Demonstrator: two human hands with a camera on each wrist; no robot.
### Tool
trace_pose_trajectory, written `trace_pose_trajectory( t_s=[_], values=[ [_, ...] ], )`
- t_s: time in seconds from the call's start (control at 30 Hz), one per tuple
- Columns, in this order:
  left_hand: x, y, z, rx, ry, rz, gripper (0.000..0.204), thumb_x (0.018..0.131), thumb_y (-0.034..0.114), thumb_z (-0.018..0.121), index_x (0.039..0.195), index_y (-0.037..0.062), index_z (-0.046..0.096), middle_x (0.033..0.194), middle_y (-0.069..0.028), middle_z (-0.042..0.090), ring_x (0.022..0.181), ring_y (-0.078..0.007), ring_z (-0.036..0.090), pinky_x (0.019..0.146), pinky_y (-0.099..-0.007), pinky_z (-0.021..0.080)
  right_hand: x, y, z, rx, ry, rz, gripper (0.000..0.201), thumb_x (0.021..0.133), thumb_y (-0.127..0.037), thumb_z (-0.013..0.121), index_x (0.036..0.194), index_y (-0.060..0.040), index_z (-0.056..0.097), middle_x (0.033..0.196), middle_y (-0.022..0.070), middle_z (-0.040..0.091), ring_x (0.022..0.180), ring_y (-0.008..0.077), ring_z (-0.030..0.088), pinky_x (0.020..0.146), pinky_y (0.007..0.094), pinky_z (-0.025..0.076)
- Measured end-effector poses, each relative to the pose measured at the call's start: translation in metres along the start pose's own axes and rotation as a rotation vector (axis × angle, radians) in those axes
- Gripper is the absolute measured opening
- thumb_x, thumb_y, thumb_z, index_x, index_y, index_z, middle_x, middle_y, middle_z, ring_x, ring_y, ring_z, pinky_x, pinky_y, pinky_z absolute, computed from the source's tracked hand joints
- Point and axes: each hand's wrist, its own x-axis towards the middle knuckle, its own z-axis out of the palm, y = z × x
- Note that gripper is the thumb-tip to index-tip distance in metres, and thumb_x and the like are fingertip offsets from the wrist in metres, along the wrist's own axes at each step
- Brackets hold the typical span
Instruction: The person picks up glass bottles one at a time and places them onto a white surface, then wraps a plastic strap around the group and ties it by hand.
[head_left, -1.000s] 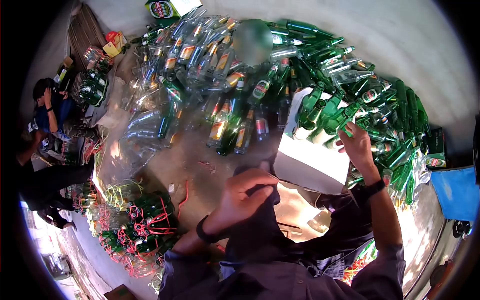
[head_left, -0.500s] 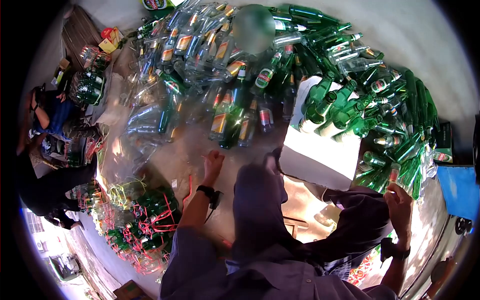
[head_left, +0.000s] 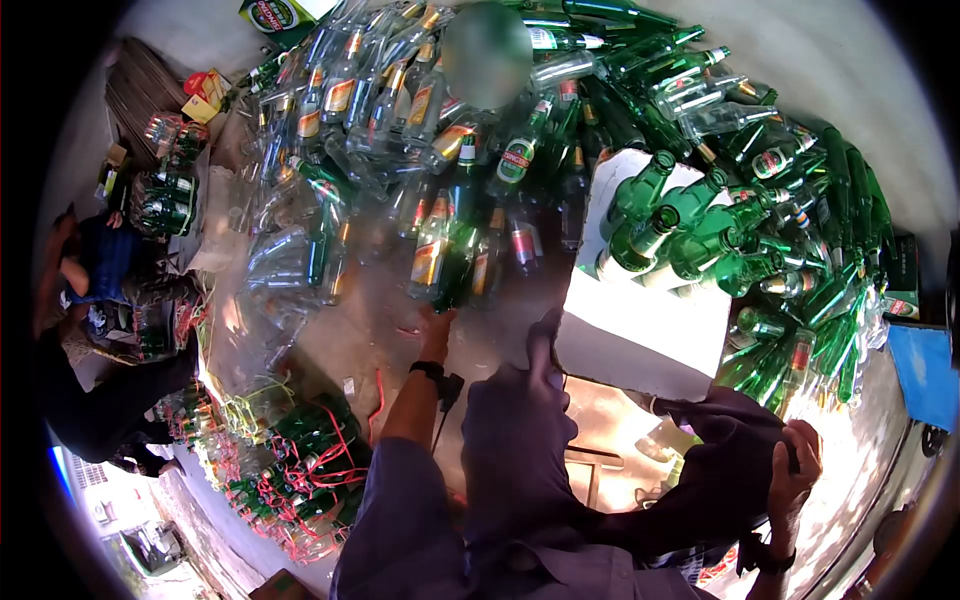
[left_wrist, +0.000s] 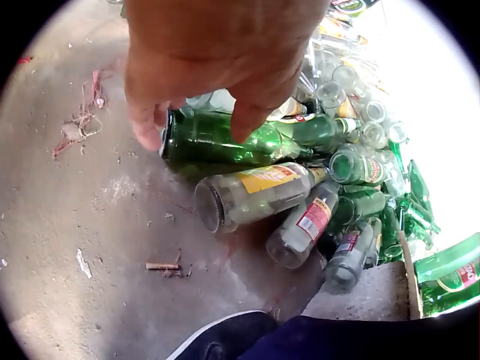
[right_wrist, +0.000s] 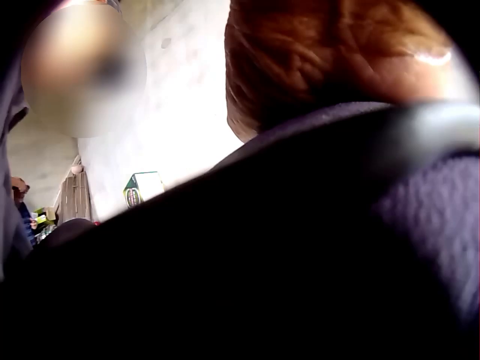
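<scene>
Noted at left of the white box [head_left: 640, 335]: gripping of a green bottle [left_wrist: 217, 139] by its base with the left hand [head_left: 433, 335], thumb over its side. Found lying just beside that bottle: a clear bottle with a yellow label [left_wrist: 259, 191]. Logged at right of the box, near the knee: the right hand [head_left: 795, 465], with fingers bent; cannot tell whether gripping anything. Counted at the far end of the box: several upright or tilted green bottles [head_left: 665, 235].
</scene>
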Motion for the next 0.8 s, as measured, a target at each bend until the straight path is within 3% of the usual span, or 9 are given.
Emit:
trace_pose_trajectory(
  t_s=[0.2,0.27,0.47,0.57,0.6,0.67,0.8],
  values=[
    [0.021,-0.012,0.002,0.135,-0.003,0.03,0.055,0.075,0.026,0.075,0.122,0.0066,0.053,0.124,-0.0119,0.05,0.114,-0.0254,0.05,0.083,-0.0456,0.047,0.003,0.011,0.004,-0.03,0.001,-0.09,0.018,0.084,0.0,0.058,0.101,0.0069,0.063,0.109,0.0208,0.063,0.102,0.0371,0.059,0.093,0.0464,0.046],
    [0.015,-0.009,0.008,0.381,0.168,0.039,0.052,0.073,0.024,0.076,0.119,0.0049,0.058,0.121,-0.0157,0.054,0.118,-0.029,0.048,0.089,-0.0483,0.045,0.004,0.012,0.005,-0.038,0.015,-0.104,0.018,0.084,0.001,0.058,0.101,0.0065,0.062,0.108,0.0209,0.063,0.101,0.0365,0.059,0.092,0.0466,0.046],
    [0.0,0.002,0.01,0.595,0.217,0.152,0.06,0.068,0.019,0.078,0.123,0.0028,0.059,0.119,-0.0197,0.057,0.119,-0.0363,0.048,0.101,-0.0449,0.04,0.01,0.007,0.006,-0.068,-0.027,-0.112,0.018,0.083,0.003,0.058,0.1,0.0063,0.062,0.107,0.0205,0.063,0.1,0.0364,0.059,0.091,0.0468,0.046],
    [0.02,-0.028,0.009,0.602,0.236,0.225,0.069,0.068,0.027,0.082,0.127,0.0064,0.054,0.124,-0.0181,0.058,0.123,-0.0366,0.049,0.109,-0.0472,0.031,0.01,0.008,0.007,-0.073,-0.029,-0.108,0.017,0.083,0.003,0.058,0.1,0.0062,0.062,0.107,0.0204,0.064,0.1,0.0366,0.059,0.091,0.0469,0.047],
    [0.019,-0.027,0.012,0.6,0.233,0.227,0.069,0.068,0.027,0.082,0.127,0.0064,0.054,0.124,-0.0181,0.058,0.123,-0.0366,0.049,0.109,-0.0472,0.031,0.011,0.008,0.006,-0.077,-0.027,-0.107,0.017,0.083,0.003,0.058,0.1,0.0062,0.062,0.107,0.0204,0.064,0.1,0.0366,0.059,0.091,0.0469,0.047],
    [0.018,-0.025,0.012,0.33,0.192,0.164,0.069,0.068,0.026,0.083,0.126,0.0035,0.053,0.122,-0.0205,0.059,0.123,-0.0376,0.05,0.106,-0.0479,0.034,0.012,0.004,0.007,-0.07,-0.023,-0.099,0.016,0.086,0.004,0.057,0.1,0.0067,0.064,0.109,0.0189,0.064,0.102,0.0341,0.06,0.094,0.0437,0.047],
    [0.017,-0.023,0.01,0.32,0.169,0.112,0.069,0.069,0.026,0.083,0.125,0.0003,0.052,0.122,-0.0226,0.058,0.122,-0.0389,0.05,0.102,-0.0488,0.038,0.011,0.009,0.007,-0.075,-0.034,-0.11,0.016,0.087,0.004,0.057,0.101,0.0068,0.063,0.11,0.0191,0.064,0.103,0.0346,0.06,0.094,0.0442,0.047]
  ],
)
